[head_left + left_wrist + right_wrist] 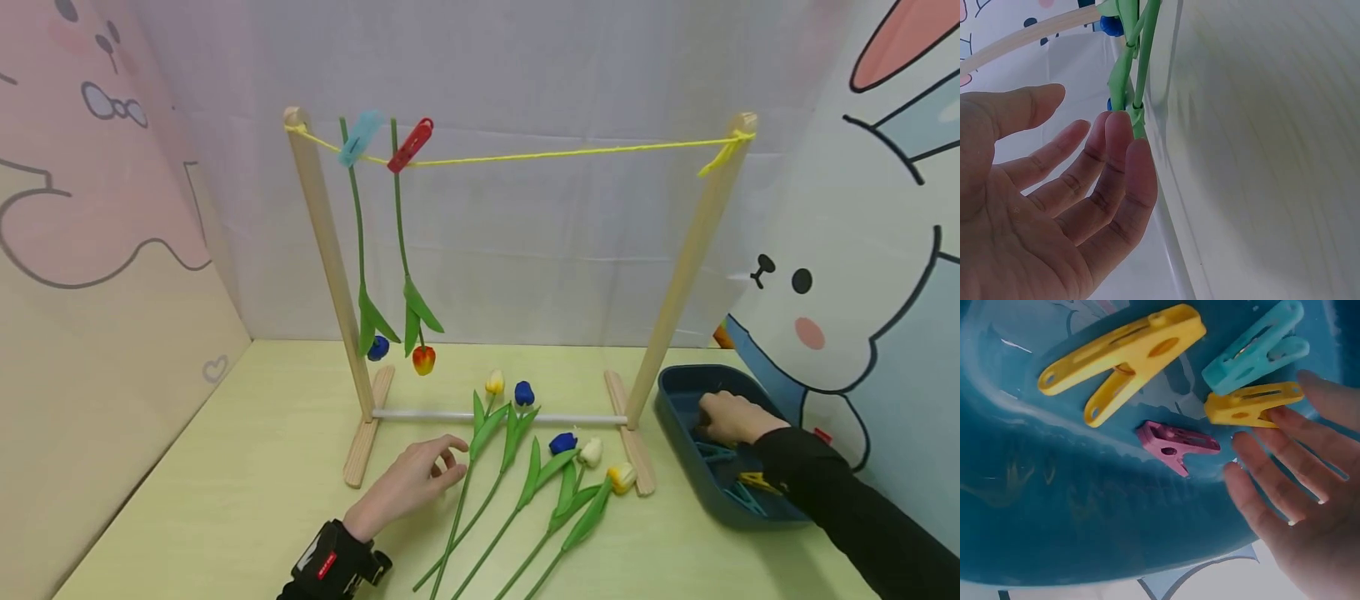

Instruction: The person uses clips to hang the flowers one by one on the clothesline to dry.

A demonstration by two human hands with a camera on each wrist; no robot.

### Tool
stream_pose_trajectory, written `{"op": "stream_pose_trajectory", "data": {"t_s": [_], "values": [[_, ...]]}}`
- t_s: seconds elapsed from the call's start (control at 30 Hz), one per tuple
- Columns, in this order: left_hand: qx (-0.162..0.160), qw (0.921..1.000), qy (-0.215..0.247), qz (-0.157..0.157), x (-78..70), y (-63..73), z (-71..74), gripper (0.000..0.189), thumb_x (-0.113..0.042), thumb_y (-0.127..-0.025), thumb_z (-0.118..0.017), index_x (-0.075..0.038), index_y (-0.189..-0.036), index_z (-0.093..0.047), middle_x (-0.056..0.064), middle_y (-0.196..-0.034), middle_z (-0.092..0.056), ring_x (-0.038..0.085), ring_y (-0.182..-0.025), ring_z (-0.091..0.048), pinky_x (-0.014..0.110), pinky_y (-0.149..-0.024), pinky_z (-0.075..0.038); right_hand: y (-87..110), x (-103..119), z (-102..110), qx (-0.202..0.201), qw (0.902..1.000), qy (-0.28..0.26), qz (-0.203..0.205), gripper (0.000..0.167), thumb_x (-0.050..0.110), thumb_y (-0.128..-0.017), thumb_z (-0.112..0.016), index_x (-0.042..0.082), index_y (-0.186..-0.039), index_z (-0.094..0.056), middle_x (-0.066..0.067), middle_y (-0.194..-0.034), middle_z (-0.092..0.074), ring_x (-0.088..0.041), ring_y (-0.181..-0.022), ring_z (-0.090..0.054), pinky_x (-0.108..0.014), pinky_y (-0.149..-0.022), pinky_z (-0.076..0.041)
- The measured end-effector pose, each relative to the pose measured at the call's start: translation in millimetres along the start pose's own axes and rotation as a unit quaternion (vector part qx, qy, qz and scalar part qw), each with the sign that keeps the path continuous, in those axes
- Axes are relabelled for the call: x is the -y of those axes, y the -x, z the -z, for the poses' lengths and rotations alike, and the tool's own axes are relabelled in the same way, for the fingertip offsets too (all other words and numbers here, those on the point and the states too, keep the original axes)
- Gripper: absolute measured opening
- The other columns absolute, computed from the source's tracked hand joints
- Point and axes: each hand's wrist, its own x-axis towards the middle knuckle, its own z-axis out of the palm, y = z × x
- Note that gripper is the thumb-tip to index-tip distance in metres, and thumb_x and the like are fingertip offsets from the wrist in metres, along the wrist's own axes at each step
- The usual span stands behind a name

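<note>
My left hand (416,479) hovers beside the tulips on the table, fingers loosely bent with nothing in them. In the left wrist view its fingertips are close to a green tulip stem (1146,62). My right hand (731,417) reaches into a dark blue basin (678,450). The right wrist view shows its thumb and index finger at the handles of a small yellow clothespin (1241,407), pinching it. Around it lie a teal clothespin (1250,353), a larger yellow clothespin (1141,353) and a purple clothespin (1169,442). In the head view the hand hides the pinched clothespin.
A yellow string (540,155) spans two wooden posts (686,275). From it hang a blue tulip (378,347) under a light blue clothespin (361,138) and an orange-red tulip (423,360) under a red clothespin (411,145). Several tulips, including a white one (591,452), lie in front.
</note>
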Motion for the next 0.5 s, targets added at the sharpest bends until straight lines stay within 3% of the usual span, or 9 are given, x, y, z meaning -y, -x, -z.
{"op": "stream_pose_trajectory", "data": {"t_s": [0.17, 0.27, 0.4, 0.5], "values": [[-0.007, 1.0, -0.002, 0.0, 0.8, 1.0, 1.0, 0.03, -0.02, -0.1, -0.063, -0.004, -0.125, -0.062, 0.002, -0.089, -0.067, 0.005, -0.068, -0.058, 0.022, -0.059, -0.047, 3.8, 0.6, 4.3, -0.053, 0.998, -0.026, 0.021, 0.02, 0.018, -0.091, -0.073, 0.0, -0.082, -0.069, -0.004, -0.069, -0.06, -0.016, -0.059, -0.054, -0.032, -0.056, -0.046], [-0.004, 1.0, -0.002, -0.001, 1.7, 1.3, 1.8, 0.03, -0.02, -0.101, -0.063, -0.004, -0.125, -0.062, 0.001, -0.089, -0.067, 0.005, -0.068, -0.058, 0.022, -0.06, -0.047, 9.5, 7.4, 9.0, -0.11, 0.9926, -0.046, 0.021, 0.024, 0.021, -0.093, -0.072, 0.002, -0.077, -0.07, 0.0, -0.062, -0.056, -0.014, -0.054, -0.051, -0.03, -0.054, -0.041], [0.001, 0.9999, -0.013, -0.004, 1.0, 1.3, 3.5, 0.03, -0.022, -0.101, -0.062, -0.005, -0.126, -0.062, 0.0, -0.087, -0.066, 0.004, -0.07, -0.058, 0.022, -0.061, -0.047, 22.5, 22.7, 19.2, -0.201, 0.9764, -0.077, 0.017, 0.023, 0.02, -0.095, -0.07, -0.002, -0.087, -0.073, -0.002, -0.068, -0.063, -0.015, -0.06, -0.054, -0.031, -0.058, -0.044], [0.002, 0.9996, -0.027, -0.01, -1.9, 0.8, 5.8, 0.03, -0.022, -0.101, -0.062, -0.006, -0.126, -0.063, -0.002, -0.085, -0.065, 0.004, -0.07, -0.057, 0.021, -0.061, -0.046, 34.5, 35.7, 25.4, -0.282, 0.9533, -0.106, 0.024, 0.023, 0.018, -0.095, -0.071, -0.005, -0.101, -0.071, -0.012, -0.078, -0.07, -0.023, -0.066, -0.062, -0.029, -0.06, -0.049]]}}
